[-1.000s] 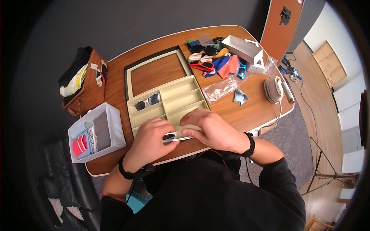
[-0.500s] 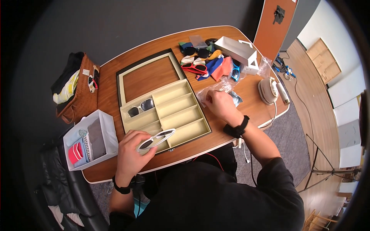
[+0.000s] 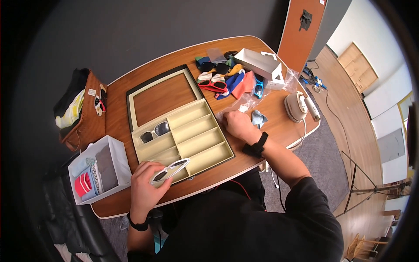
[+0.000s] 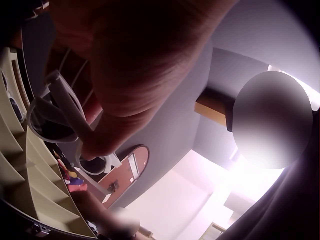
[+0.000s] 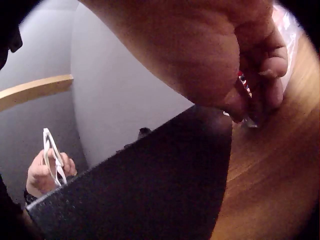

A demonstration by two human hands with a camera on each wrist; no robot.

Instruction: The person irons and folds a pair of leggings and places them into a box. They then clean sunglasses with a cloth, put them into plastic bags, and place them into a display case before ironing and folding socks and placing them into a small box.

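left hand [image 3: 147,181]: fingers pinch white sunglasses [image 3: 171,169] at one end, likely for control
right hand [image 3: 239,125]: fingers curled at clear plastic [image 3: 244,103]; grip, cannot tell
case [image 3: 209,155]: open, likely for access

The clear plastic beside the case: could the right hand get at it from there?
Very likely yes: the right hand is down right by the plastic, and nothing seems to stand between them.
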